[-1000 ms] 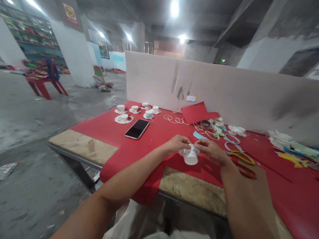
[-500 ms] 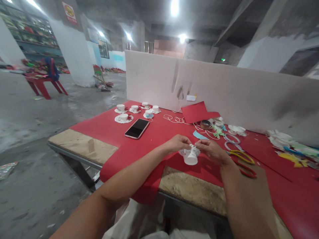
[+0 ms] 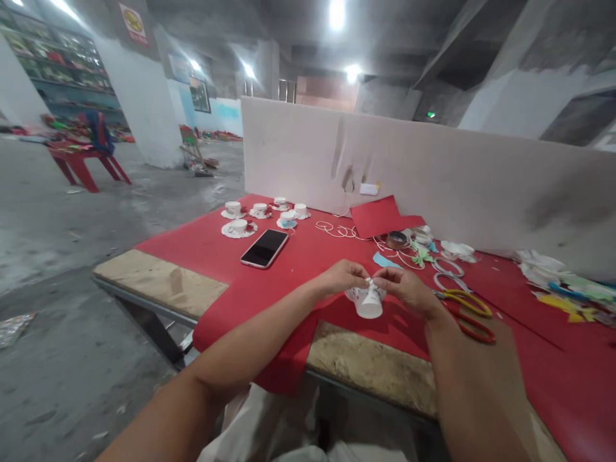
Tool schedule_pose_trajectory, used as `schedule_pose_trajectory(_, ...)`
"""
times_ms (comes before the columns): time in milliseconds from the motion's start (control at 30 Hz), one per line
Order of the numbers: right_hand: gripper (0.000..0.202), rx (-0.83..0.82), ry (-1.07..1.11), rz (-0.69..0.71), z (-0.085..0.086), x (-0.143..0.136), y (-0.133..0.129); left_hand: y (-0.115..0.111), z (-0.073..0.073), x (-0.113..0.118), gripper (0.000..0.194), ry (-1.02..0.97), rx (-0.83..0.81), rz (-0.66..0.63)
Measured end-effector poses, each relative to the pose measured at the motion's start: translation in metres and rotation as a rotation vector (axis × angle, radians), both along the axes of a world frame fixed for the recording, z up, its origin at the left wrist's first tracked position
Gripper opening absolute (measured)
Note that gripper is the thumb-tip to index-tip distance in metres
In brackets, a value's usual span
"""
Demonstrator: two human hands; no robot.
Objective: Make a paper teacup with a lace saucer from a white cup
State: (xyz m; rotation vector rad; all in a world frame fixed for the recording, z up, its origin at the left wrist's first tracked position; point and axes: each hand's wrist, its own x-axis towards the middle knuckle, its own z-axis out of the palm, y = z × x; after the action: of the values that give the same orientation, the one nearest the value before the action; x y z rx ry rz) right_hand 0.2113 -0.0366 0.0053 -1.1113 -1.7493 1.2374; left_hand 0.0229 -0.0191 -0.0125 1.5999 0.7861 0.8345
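Note:
Close to the front edge of the red-covered table, a small white paper cup point(image 3: 369, 307) with a frilled brim lies tilted, its round base toward me. My left hand point(image 3: 345, 276) pinches the frilled edge from the left with thumb and forefinger. From the right, my right hand point(image 3: 403, 287) has its fingertips closed together at the same frill, almost touching the left ones. What exactly sits between the right fingertips is too small to make out. Red-and-yellow-handled scissors point(image 3: 469, 308) lie just right of my right wrist.
A phone point(image 3: 265, 248) lies left of my hands, with several small white cups on frilled discs point(image 3: 239, 228) behind it. Tape point(image 3: 396, 240), white cord point(image 3: 332, 229), a blue scrap point(image 3: 385, 260) and red sheets point(image 3: 378, 217) lie beyond. A white board point(image 3: 298, 154) stands along the back.
My right fingertips have shifted slightly left, closer to my left fingertips at the cup's frill. The left hand and the cup stay almost where they were.

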Motion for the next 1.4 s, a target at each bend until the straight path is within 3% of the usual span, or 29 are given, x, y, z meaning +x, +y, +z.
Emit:
schedule_pose_trajectory(333,0.029,0.192,-0.038,-0.101,-0.002,-0.008,0.0,-0.002,0.003,0.0,0.018,-0.022,-0.039,0.035)
schedule_pose_trajectory(567,0.031,0.376,-0.072,-0.289,-0.009,-0.018,0.003,0.0,0.004,-0.001,0.017,-0.045,-0.085,0.055)
schedule_pose_trajectory(800,0.037,0.146,0.2,-0.231,-0.004,-0.008,0.001,0.001,0.005,-0.003,0.022,-0.134,-0.133,0.021)
schedule_pose_trajectory(1200,0.031,0.263,-0.174,-0.088,-0.002,-0.009,-0.003,0.004,0.002,-0.004,0.029,-0.147,-0.147,0.036)
schedule_pose_trajectory(1400,0.023,0.477,-0.355,-0.127,-0.005,-0.011,-0.005,0.005,0.0,-0.004,0.027,-0.142,-0.137,0.045)
